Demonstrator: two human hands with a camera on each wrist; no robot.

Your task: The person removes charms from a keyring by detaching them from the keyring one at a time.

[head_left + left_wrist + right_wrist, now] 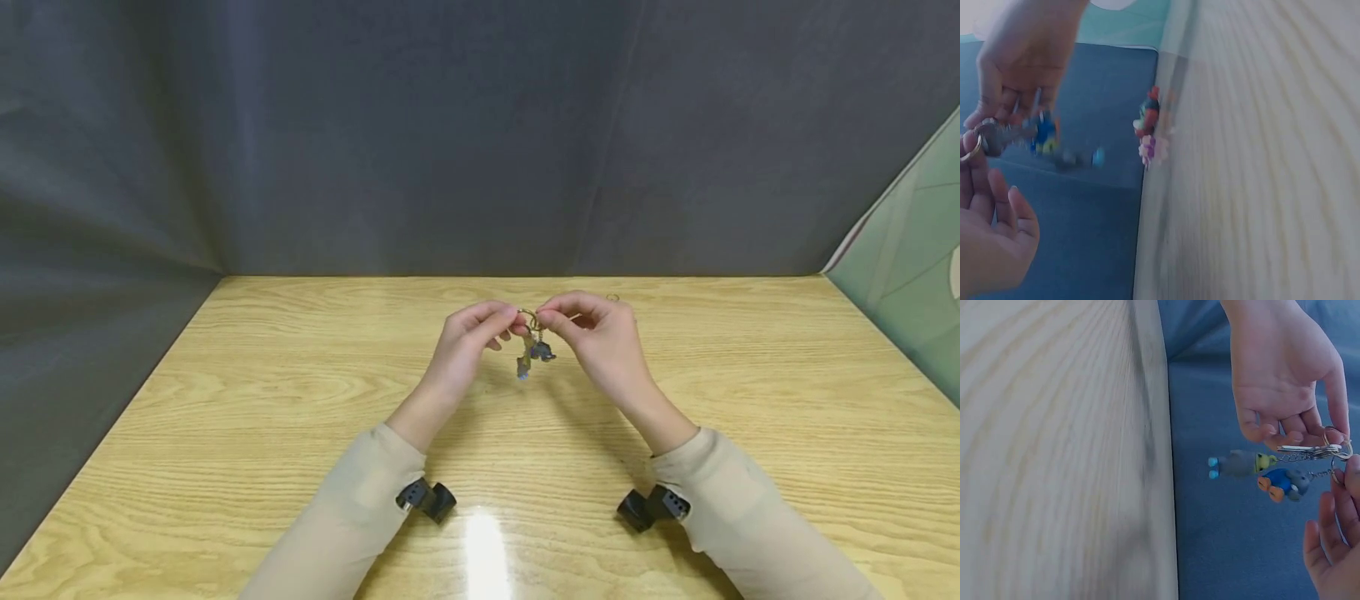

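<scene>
1. The wooden table [300, 433] is seen nearest, with both forearms raised above it.
2. The key ring [528, 316] is pinched from either side by the left hand [467, 343] and right hand [600, 337], equally near, held above mid-table.
3. Two small charms [534, 357] are hung straight down below the fingertips, long axis vertical.
4. A grey backdrop [450, 133] is seen behind.

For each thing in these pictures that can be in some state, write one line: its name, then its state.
Key ring: held above the table, pinched from both sides.
Two charms: hanging from the ring on short chains.
Left hand: fingers pinching the ring.
Right hand: fingers pinching the ring.
Table: bare wood under the hands.
</scene>
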